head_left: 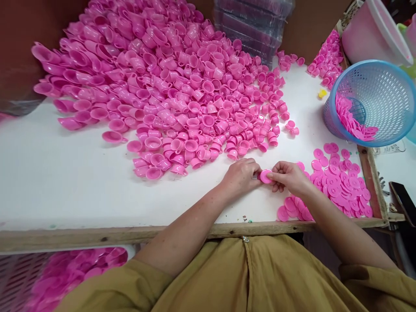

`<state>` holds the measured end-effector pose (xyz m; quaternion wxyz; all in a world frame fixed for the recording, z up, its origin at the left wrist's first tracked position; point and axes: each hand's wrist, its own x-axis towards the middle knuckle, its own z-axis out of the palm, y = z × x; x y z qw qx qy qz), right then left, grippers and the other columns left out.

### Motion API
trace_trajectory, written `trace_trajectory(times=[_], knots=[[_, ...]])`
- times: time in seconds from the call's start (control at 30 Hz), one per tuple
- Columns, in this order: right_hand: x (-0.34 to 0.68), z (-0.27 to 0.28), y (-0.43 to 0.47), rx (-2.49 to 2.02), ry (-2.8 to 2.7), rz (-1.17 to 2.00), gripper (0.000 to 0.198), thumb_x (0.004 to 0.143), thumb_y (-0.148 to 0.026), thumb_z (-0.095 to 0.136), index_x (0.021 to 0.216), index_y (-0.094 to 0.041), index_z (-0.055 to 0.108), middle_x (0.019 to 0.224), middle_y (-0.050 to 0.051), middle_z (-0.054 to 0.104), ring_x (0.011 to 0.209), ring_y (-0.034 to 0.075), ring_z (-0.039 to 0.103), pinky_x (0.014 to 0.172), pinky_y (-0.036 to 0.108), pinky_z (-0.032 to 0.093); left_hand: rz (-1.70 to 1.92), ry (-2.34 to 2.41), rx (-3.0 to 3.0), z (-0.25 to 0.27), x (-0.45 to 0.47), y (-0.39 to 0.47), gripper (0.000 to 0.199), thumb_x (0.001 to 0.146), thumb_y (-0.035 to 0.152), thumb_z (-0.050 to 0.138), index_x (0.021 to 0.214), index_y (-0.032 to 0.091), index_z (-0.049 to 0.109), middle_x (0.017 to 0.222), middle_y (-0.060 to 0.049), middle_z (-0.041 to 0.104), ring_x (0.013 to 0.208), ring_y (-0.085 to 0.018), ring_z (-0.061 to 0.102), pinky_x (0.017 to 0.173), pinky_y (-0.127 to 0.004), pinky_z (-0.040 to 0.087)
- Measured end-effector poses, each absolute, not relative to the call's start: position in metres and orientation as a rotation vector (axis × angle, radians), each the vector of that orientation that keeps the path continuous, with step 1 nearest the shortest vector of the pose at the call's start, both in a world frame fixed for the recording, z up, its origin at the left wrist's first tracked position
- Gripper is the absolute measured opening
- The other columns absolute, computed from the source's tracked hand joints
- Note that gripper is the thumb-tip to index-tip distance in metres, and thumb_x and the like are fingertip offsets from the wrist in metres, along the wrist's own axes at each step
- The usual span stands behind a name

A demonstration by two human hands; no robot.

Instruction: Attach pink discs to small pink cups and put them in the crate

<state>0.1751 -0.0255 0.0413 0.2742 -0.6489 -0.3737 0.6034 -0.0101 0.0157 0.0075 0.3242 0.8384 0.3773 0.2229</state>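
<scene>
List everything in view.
table: one, white, centre
cups: uncountable, pink, heaped on table
wrapped stack: one, purplish-grey, behind cups
basket: one, blue, right, holding pink pieces
tub: one, pale pink, behind basket
side pile: uncountable, pink, beside tub
small piece: one, yellow, by basket
loose discs: uncountable, pink, on right
flat object: one, black, far right
crate: one, pinkish, below table, left
held disc: one, pink, centre
left hand: one, at held disc
right hand: one, pinching it

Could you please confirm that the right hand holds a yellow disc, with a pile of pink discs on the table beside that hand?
Not quite: the head view shows the disc in the right hand is pink, not yellow; the pile of pink discs is on the table beside that hand.
</scene>
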Motion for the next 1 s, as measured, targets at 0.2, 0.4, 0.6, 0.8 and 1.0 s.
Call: trace_trajectory(times=[0.2, 0.4, 0.6, 0.8, 1.0], knots=[[0.162, 0.039, -0.019, -1.834, -1.078, 1.647, 0.039, 0.066, -0.036, 0.083, 0.07, -0.018, 0.049, 0.047, -0.001, 0.062, 0.038, 0.013, 0.06, 0.032, 0.016, 0.04, 0.562, 0.997, 2.186, 0.005, -0.01, 0.017, 0.024, 0.076, 0.039, 0.072, 0.07, 0.016, 0.065, 0.072, -0.002, 0.06, 0.067, -0.014, 0.054, 0.061, -0.026, 0.037], [0.165, 0.043, -0.01, -1.924, -1.091, 1.719, 0.033, 0.074, -0.028, 0.08, 0.074, -0.018, 0.048, 0.047, 0.0, 0.064, 0.038, 0.014, 0.061, 0.032, 0.017, 0.043, 0.352, 0.905, 2.092, 0.023, -0.015, 0.024, 0.039, 0.065, 0.042, 0.078, 0.093, 0.018, 0.066, 0.086, -0.003, 0.065, 0.079, -0.018, 0.059, 0.064, -0.027, 0.041], [0.167, 0.048, 0.006, -2.013, -1.234, 1.798, 0.03, 0.075, -0.025, 0.079, 0.072, -0.017, 0.05, 0.043, -0.002, 0.06, 0.034, 0.013, 0.057, 0.03, 0.016, 0.04, 0.111, 1.056, 2.034, 0.032, -0.006, 0.034, 0.031, 0.073, 0.049, 0.065, 0.082, 0.02, 0.061, 0.074, 0.001, 0.065, 0.067, -0.016, 0.058, 0.055, -0.025, 0.033], [0.171, 0.044, 0.004, -1.964, -1.264, 1.822, 0.038, 0.07, -0.034, 0.081, 0.066, -0.019, 0.047, 0.043, -0.003, 0.059, 0.034, 0.012, 0.054, 0.03, 0.018, 0.037, -0.047, 1.017, 2.086, 0.036, 0.004, 0.047, 0.038, 0.062, 0.044, 0.074, 0.092, 0.023, 0.063, 0.077, 0.003, 0.067, 0.069, -0.016, 0.061, 0.053, -0.023, 0.033], [0.181, 0.046, 0.0, -1.83, -1.421, 1.649, 0.039, 0.076, -0.052, 0.072, 0.068, -0.021, 0.049, 0.047, -0.002, 0.06, 0.035, 0.013, 0.055, 0.033, 0.02, 0.035, 0.102, 0.982, 2.08, 0.046, -0.005, 0.023, 0.016, 0.073, 0.031, 0.062, 0.086, 0.022, 0.066, 0.072, 0.002, 0.065, 0.067, -0.015, 0.06, 0.055, -0.023, 0.037]])
